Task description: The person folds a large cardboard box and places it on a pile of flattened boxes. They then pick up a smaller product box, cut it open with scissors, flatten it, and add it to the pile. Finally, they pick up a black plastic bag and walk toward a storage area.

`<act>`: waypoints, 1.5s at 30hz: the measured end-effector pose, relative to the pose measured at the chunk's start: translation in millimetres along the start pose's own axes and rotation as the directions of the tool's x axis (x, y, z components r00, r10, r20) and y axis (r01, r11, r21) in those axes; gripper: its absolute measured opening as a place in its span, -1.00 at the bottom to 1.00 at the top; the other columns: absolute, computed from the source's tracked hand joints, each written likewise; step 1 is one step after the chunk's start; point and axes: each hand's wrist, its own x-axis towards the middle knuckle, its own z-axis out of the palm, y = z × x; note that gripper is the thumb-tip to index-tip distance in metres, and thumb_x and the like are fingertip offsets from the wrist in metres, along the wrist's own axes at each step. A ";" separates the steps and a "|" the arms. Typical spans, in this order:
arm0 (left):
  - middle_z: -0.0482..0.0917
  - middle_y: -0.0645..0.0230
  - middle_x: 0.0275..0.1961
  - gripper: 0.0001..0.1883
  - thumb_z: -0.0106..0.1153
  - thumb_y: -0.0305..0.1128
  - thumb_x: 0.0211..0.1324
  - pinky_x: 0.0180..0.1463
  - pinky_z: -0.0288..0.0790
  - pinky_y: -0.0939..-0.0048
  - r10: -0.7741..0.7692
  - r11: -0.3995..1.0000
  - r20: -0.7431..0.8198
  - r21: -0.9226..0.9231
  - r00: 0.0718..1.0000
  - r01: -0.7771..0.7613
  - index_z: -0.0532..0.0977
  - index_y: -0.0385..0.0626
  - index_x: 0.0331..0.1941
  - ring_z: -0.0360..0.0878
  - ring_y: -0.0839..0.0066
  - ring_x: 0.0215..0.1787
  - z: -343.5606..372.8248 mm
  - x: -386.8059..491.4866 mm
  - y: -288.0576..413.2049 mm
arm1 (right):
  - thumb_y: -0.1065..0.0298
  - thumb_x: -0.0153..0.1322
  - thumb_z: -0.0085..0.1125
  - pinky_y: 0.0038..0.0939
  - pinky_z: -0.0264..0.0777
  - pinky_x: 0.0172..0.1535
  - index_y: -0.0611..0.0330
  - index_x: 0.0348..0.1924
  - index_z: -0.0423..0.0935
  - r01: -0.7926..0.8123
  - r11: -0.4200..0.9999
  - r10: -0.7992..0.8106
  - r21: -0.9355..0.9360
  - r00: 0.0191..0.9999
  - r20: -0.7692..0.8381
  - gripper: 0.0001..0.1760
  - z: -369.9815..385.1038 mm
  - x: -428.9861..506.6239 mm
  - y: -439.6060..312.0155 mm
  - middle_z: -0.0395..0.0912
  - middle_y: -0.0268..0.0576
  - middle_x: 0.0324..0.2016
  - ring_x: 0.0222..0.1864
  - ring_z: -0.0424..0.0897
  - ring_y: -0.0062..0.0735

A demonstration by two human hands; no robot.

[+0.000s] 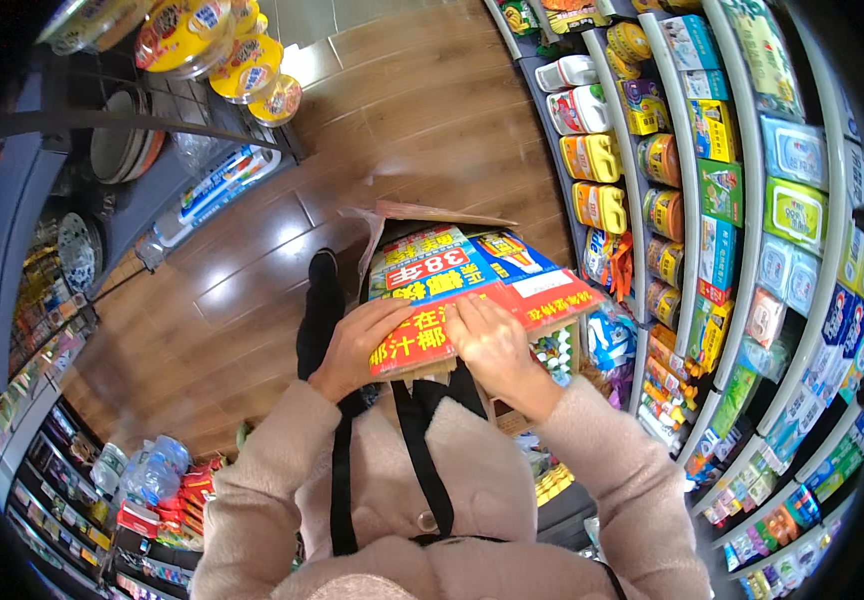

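Note:
A printed cardboard carton in red, blue and yellow is in front of my torso, with large lettering on its faces. My left hand grips its left edge near the front corner, fingers spread over the red panel. On the same red panel, right of the middle, lies my right hand with its fingers bent against the cardboard. At the carton's far side a brown cardboard flap stands up. What the carton holds and its underside are hidden.
Shelves on the right hold yellow jugs, orange-lidded jars and packs of wipes. A rack at left carries plates, with yellow-lidded tubs above. Bottles stand behind at lower left. My foot is on the wood-look floor.

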 end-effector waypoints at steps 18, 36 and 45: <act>0.64 -0.07 -0.19 -0.53 0.24 -0.53 -0.21 -0.09 0.53 0.16 -0.177 0.974 0.351 0.197 0.919 0.112 0.54 -0.28 -0.05 0.66 0.04 -0.20 -55.1 46.4 53.5 | 0.52 0.16 0.15 -0.12 0.51 -0.25 0.15 -0.41 0.64 -0.081 0.996 0.066 0.023 0.922 0.382 -0.84 -38.5 -5.0 115.4 0.63 0.02 -0.49 -0.35 0.66 -0.02; 0.65 0.02 -0.31 -0.64 0.33 -0.42 -0.02 -0.21 0.52 0.13 -0.289 0.935 0.297 0.290 0.910 0.203 0.53 -0.13 -0.08 0.64 0.02 -0.29 15.8 63.6 -61.8 | 0.42 0.24 0.14 -0.14 0.51 -0.30 0.16 -0.56 0.62 -0.088 0.995 0.075 0.056 0.977 0.201 -0.88 72.3 42.1 132.7 0.64 -0.04 -0.52 -0.36 0.68 -0.08; 0.63 -0.04 -0.45 -0.76 0.29 -0.48 -0.12 -0.29 0.53 0.05 -0.304 0.871 0.385 0.482 0.871 0.091 0.56 -0.19 -0.27 0.64 -0.02 -0.41 33.6 53.9 -49.4 | 0.44 0.24 0.04 -0.21 0.40 0.09 0.14 -0.49 0.38 -0.198 0.952 0.191 -0.231 0.980 -0.055 -0.96 77.2 -16.1 114.4 0.44 -0.20 -0.57 -0.35 0.55 -0.31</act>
